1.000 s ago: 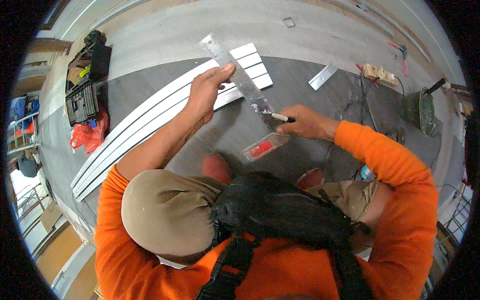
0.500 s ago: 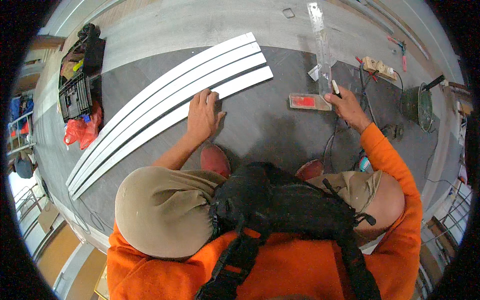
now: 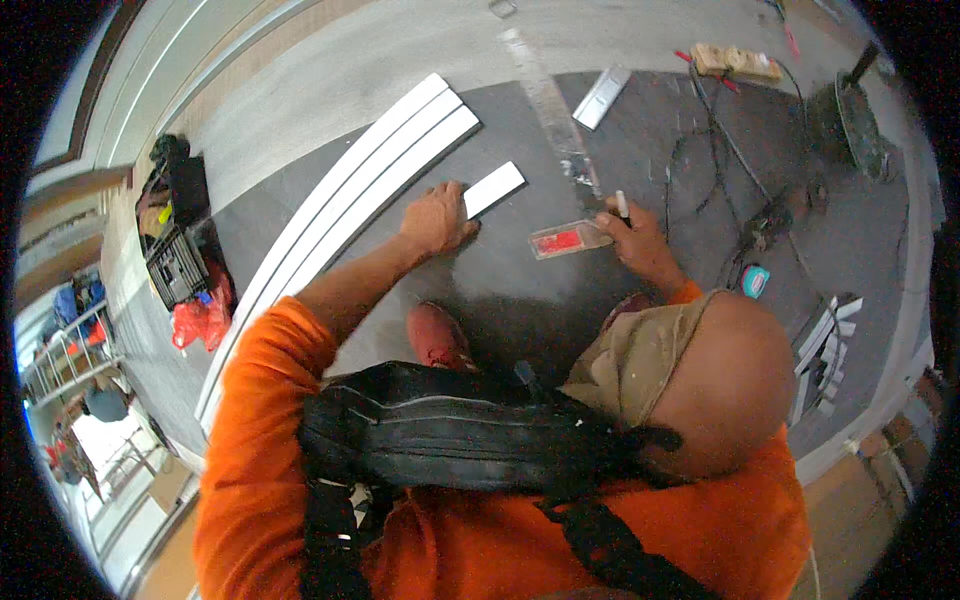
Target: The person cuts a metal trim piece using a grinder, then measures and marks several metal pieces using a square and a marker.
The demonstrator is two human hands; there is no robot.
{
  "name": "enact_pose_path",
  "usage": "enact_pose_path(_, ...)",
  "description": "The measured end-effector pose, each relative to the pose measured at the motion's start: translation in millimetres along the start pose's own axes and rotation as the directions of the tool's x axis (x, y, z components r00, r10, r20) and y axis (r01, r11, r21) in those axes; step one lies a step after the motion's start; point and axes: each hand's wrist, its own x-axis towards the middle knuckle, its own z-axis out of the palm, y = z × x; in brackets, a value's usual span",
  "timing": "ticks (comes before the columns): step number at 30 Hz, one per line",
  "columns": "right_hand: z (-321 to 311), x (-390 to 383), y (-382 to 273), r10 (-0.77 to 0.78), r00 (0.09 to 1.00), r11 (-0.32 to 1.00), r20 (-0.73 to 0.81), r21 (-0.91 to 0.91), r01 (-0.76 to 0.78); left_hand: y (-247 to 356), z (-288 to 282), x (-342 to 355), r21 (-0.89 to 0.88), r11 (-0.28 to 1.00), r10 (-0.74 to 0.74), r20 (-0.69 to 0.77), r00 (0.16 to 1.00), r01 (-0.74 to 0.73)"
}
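Left hand (image 3: pixel 437 218) on white strip (image 3: pixel 496 189); right hand (image 3: pixel 645 248) on clear square (image 3: pixel 552 110)

Left fingers curl round the white strip; it lies on the dark floor (image 3: pixel 500 272) apart from the other strips (image 3: pixel 437 147), probably leaving room to grip. Right hand closes on the clear square near its corner; a white marker (image 3: pixel 622 206) juts from the same fist, seemingly so 1 hand carries both.

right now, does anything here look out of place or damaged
Yes, two things: the black cables straggle in loose loops over the dark floor near the power strip, which looks untidy; and the ruler blade by the right hand carries patchy marks, so it seems worn or dirty. I see no spill.
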Motion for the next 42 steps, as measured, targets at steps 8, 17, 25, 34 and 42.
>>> enact_pose_path(8,43.6,-12.0,20.5,0.12,0.989,0.96,0.083,0.244,-0.137,94.5,1.6,38.8,-0.342,0.937,0.008,-0.163,0.987,-0.064)
enact_pose_path(17,40.0,6.8,26.7,0.208,0.978,0.862,-0.018,0.476,-0.174,97.1,28.5,38.4,-0.198,0.95,0.184,-0.271,0.945,-0.242)
enact_pose_path(25,46.6,21.2,52.7,0.32,0.947,0.764,0.014,0.587,-0.267,103.9,32.8,79.2,-0.85,0.527,-0.094,-0.056,0.994,0.002)
enact_pose_path(34,43.5,-10.6,26.5,0.296,0.955,0.752,0.009,0.614,-0.239,123.5,12.5,99.0,-0.96,0.229,-0.19,0.118,0.975,0.161)
enact_pose_path(42,38.9,0.3,20.7,0.343,0.937,0.774,0.061,0.547,-0.319,110.9,18.2,107.9,-0.951,0.25,-0.116,0.159,0.98,0.183)
